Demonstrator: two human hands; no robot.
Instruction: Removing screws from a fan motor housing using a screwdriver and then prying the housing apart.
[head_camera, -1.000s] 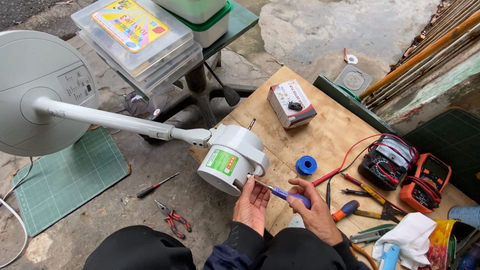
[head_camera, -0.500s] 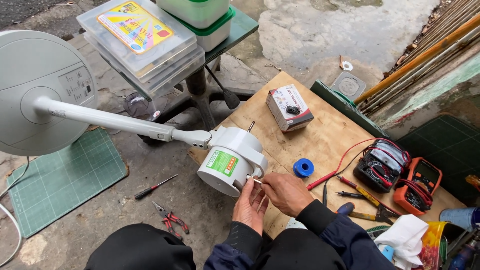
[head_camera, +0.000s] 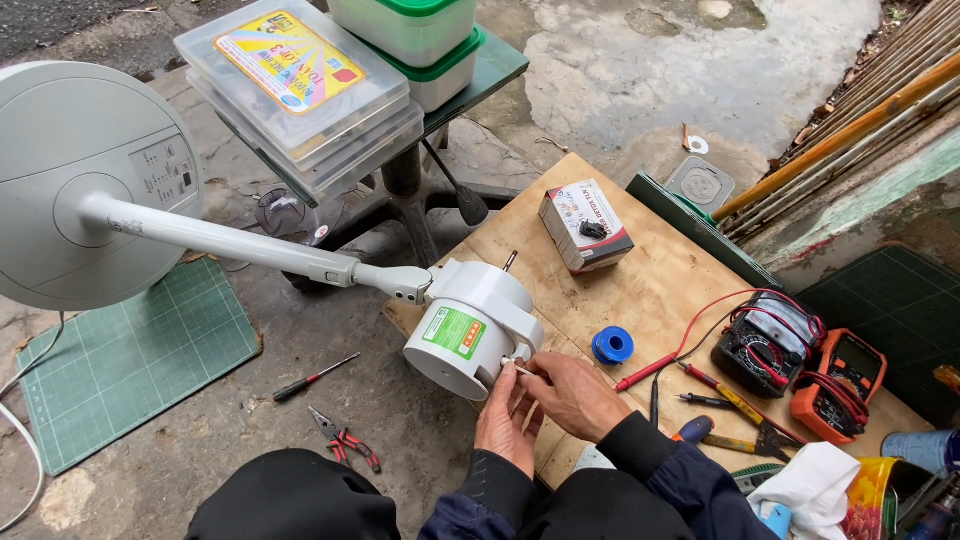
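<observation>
- Left hand cups the white fan motor housing from below.
- Right hand pinches a small white wire end at the housing.

Outdoor makeshift repair workshop on cracked concrete ground. Evidence: plywood surface ahead of the hands carrying multimeters to their right, green cutting mat, screwdriver and pliers to their left.

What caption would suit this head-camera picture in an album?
Both hands, left hand and right hand, pinch at the white fan motor housing over a wooden board.
</observation>
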